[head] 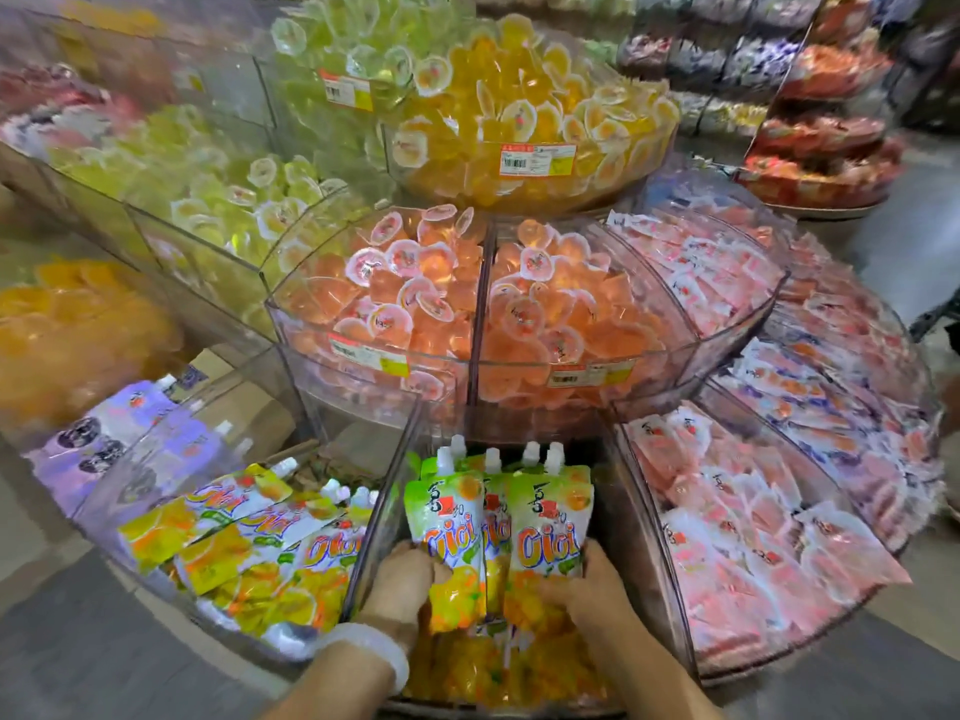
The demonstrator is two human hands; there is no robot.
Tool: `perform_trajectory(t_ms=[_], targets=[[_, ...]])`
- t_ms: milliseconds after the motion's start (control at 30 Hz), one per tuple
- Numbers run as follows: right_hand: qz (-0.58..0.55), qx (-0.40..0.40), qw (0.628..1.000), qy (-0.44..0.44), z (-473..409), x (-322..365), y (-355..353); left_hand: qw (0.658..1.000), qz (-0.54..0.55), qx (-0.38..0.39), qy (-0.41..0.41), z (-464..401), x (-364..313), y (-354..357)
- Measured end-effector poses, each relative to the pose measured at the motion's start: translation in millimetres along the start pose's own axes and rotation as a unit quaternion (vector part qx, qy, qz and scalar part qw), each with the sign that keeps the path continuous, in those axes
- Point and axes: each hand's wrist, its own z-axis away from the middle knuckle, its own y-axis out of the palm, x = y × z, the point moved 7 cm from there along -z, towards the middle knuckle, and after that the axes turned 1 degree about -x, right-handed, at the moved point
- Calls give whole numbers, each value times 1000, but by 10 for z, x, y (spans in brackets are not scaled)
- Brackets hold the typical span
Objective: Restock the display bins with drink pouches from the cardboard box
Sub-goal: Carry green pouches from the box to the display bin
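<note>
Several green and orange spouted drink pouches (545, 532) stand upright in the clear front-centre bin (395, 475). My left hand (400, 579) grips the lower part of the left pouch (447, 527). My right hand (587, 589) grips the bottom of the right pouch. More of the same pouches lie flat beneath them in that bin. The bin to the left (156, 553) holds a pile of like pouches (249, 543) lying on their sides. The cardboard box (244, 407) shows only partly, behind the left bins.
Purple pouches (119, 439) fill the far-left bin. Pink sachets (737, 522) fill the bins on the right. Higher tiers hold orange jelly cups (467, 304), yellow ones (535, 106) and green ones (218, 184). Grey floor lies at the lower left and right.
</note>
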Motion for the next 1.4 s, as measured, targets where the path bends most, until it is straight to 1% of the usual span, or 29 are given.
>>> perform_trajectory(t_ms=[67, 133, 200, 267, 300, 367, 400, 433, 533, 633, 700, 833, 933, 967, 1000, 1033, 1067, 1100, 1133, 1167, 1233, 1333, 1400], targets=[[-12, 7, 1000, -7, -33, 38, 11, 1000, 13, 4, -5, -36, -30, 29], [-14, 19, 1000, -11, -78, 75, 50, 1000, 8, -7, 0, -63, -86, 48], [12, 20, 1000, -6, -128, 89, 68, 999, -38, -16, 1, -88, -116, 67], [96, -6, 995, -21, -153, 119, 55, 994, -106, -32, 24, -107, -100, 81], [143, -25, 989, -36, -126, 162, 42, 986, -156, -40, 42, -84, -90, 87], [252, -45, 964, -66, -82, 263, 46, 957, -275, -47, 77, -25, -91, 105], [305, -52, 948, -74, -72, 292, 49, 942, -320, -51, 88, -4, -78, 110], [332, -60, 938, -73, -69, 295, 36, 930, -350, -55, 101, 40, -89, 112], [344, -71, 935, -54, -90, 223, -9, 902, -401, -63, 146, 72, -123, 147], [373, -30, 926, -46, -121, 162, 21, 870, -451, -49, 193, 95, -160, 194], [370, -10, 928, -38, -139, 160, 19, 854, -478, -49, 201, 74, -170, 183], [370, 3, 929, -31, -169, 148, 7, 847, -487, -60, 202, 37, -193, 189], [376, -36, 926, -29, -128, 136, 3, 849, -490, -53, 193, 61, -180, 198], [395, -61, 916, -43, -77, 153, 10, 845, -497, -51, 191, 74, -173, 199], [431, -87, 895, -73, -17, 183, 42, 833, -515, -54, 195, 97, -173, 198], [479, -114, 861, -124, 47, 242, 88, 812, -542, -62, 208, 131, -184, 207], [525, -136, 820, -182, 90, 286, 150, 784, -573, -70, 227, 175, -198, 234], [556, -147, 787, -224, 124, 320, 214, 755, -601, -75, 251, 213, -207, 275], [583, -142, 764, -239, 132, 325, 265, 732, -621, -74, 271, 242, -210, 317], [603, -116, 755, -229, 99, 285, 293, 716, -634, -71, 283, 255, -206, 347], [610, -56, 769, -185, 24, 183, 302, 707, -643, -64, 288, 249, -207, 365], [602, -31, 779, -171, 35, 206, 280, 714, -637, -64, 285, 293, -243, 368], [579, -21, 798, -165, 129, 296, 260, 713, -629, -81, 300, 373, -334, 400]])
